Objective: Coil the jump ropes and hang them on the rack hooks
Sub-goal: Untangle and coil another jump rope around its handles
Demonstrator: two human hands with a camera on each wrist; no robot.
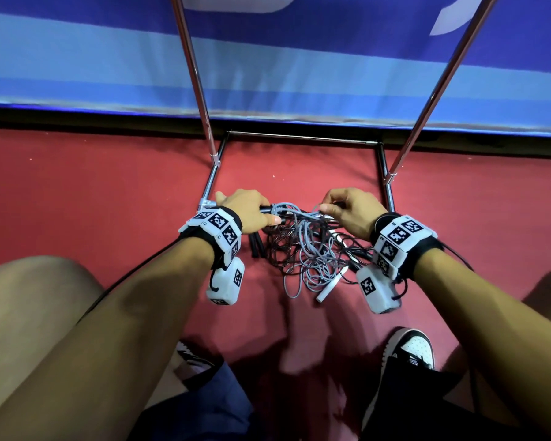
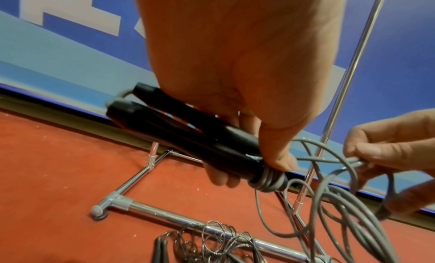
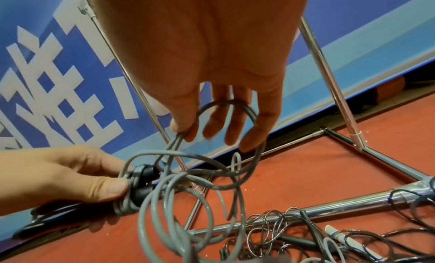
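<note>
Red carpet runs under me up to a blue printed banner (image 1: pixel 77 58), and the chrome rack (image 1: pixel 191 68) stands against it with its base tubes flat on the floor; no hooks show in any view.

Farthest left, my left hand (image 1: pixel 248 210) is wrapped around the two black handles (image 2: pixel 188 134) of the grey jump rope (image 3: pixel 179 196), held side by side, thumb pressing down on the few turns already wound around their cord end. Those handles are the rigid part, so that is where I judge the bundle should be gripped; they look smooth, and a loose hold would probably let the windings slip off the end.

Between my hands, the grey cord springs out in wide loose loops. It seems light and rubbery, stiff enough to hold a curve and to fight a tight wrap, so I expect it wants steady tension on each turn.

To the right, my right hand (image 1: pixel 350 211) pinches a strand between thumb and forefinger, the other fingers curled loosely with a loop draped across them.

Below both hands, the other ropes lie in a tangle (image 1: pixel 303 253) on the carpet and over the rack's front tube: thin dark wiry cords in small kinked coils, some black handles (image 1: pixel 256 245) and a white handle (image 1: pixel 330 288). Those thin cords look prone to snagging one another.
</note>
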